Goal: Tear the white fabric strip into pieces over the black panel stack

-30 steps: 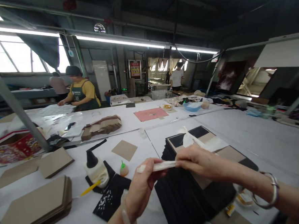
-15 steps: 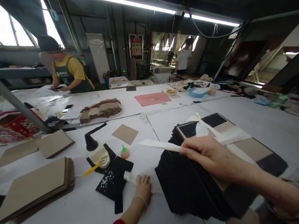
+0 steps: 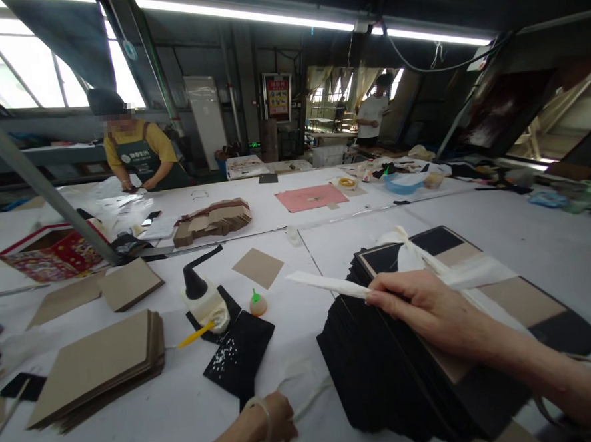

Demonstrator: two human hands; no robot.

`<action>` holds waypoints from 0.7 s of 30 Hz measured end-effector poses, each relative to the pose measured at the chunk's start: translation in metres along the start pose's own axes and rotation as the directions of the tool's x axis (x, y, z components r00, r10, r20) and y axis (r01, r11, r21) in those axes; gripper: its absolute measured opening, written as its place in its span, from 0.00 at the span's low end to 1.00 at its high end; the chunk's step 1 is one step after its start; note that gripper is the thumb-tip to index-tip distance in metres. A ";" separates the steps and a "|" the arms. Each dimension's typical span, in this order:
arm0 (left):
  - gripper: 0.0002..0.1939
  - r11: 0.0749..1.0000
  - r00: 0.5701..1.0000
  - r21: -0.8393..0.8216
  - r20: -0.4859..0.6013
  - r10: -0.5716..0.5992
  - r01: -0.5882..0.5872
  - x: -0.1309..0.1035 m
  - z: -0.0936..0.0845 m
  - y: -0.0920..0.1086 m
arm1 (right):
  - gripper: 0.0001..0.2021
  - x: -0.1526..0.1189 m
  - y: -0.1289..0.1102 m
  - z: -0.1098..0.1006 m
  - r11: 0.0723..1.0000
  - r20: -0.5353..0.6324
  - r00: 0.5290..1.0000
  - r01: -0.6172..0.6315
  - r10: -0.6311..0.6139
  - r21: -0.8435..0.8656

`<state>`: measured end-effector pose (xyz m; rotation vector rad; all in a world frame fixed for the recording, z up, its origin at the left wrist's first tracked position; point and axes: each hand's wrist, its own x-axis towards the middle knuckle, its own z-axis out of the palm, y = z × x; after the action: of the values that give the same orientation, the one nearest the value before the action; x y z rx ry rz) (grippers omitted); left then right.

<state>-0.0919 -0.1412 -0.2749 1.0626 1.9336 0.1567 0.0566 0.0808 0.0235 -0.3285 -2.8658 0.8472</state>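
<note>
A white cloth strip (image 3: 327, 284) is pinched between the thumb and fingers of my right hand (image 3: 425, 306), its free end pointing left. That hand is over a thick stack of black sheets (image 3: 369, 370) with beige bands, and more of the white strip crosses the stack's top. Low in the view, my left hand (image 3: 279, 419) is closed, fingers curled down near the table. Another length of white strip (image 3: 311, 400) runs from its fingers toward the stack's lower left side; the fingertips are partly hidden.
Left of the stack are a white glue bottle (image 3: 205, 306) with a yellow stick (image 3: 195, 334), a small green-topped container (image 3: 257, 303) and a black piece (image 3: 241, 351) with white specks. Beige board piles (image 3: 94, 366) lie farther left. A person in an apron (image 3: 144, 153) works across the table.
My left hand has drawn back toward me and lower, its fingers now curled. The right hand still pinches the strip. The view has shifted slightly to the left.
</note>
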 end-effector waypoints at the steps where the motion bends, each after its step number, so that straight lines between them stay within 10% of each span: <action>1: 0.11 1.000 1.000 -0.001 0.010 0.019 -0.019 -0.010 -0.006 0.003 | 0.18 0.000 -0.001 0.000 1.000 0.001 1.000 0.000 0.000 0.010; 6: 0.19 0.974 0.975 -0.031 -0.013 0.222 -0.223 -0.089 -0.083 0.044 | 0.16 -0.001 -0.005 -0.005 0.999 0.003 1.000 0.003 -0.003 0.048; 13: 0.17 0.944 0.950 -0.111 -0.032 0.310 -0.312 -0.205 -0.192 0.154 | 0.17 -0.005 -0.008 -0.010 0.998 0.018 1.000 0.025 -0.026 0.054; 21: 0.12 0.906 0.915 -0.145 -0.141 0.379 -0.398 -0.194 -0.223 0.256 | 0.08 -0.018 -0.016 -0.025 0.988 0.178 0.974 0.127 -0.141 0.091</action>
<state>-0.0586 -0.0593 0.1058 1.3353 1.7443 0.6060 0.0762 0.0761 0.0519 -0.0482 -2.9689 1.0115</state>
